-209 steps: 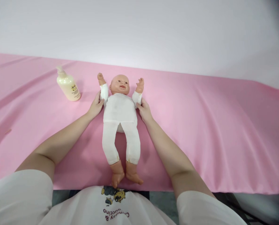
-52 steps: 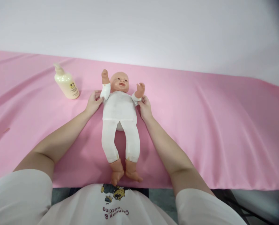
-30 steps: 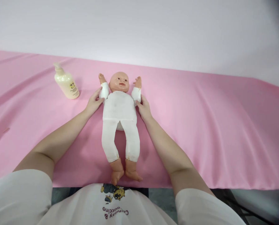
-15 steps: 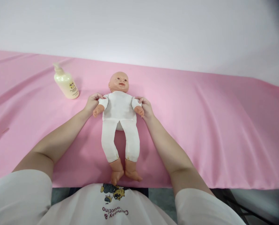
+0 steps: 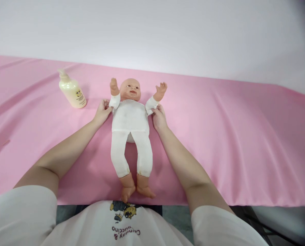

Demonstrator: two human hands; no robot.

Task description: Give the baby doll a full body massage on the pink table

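A baby doll [image 5: 130, 116] with a white cloth body lies face up, its feet towards me. Both of its arms point upward beside its head. My left hand [image 5: 103, 111] is closed on the doll's arm at the left of the view, gripping the white sleeve near the elbow. On the other side, my right hand [image 5: 159, 117] pinches the sleeve of the doll's other arm in the same way. Parts of my fingers are hidden behind the sleeves.
Pink cloth [image 5: 206, 143] covers the table, with folds at both sides. A cream pump bottle [image 5: 73, 92] stands to the left of the doll's head. Behind the table rises a white wall [image 5: 152, 34]. The table's front edge runs just before my body.
The doll's arms have swung from pointing down to pointing up beside its head. My hands stay at its sleeves with a slightly turned grip. Its body and the bottle have not moved.
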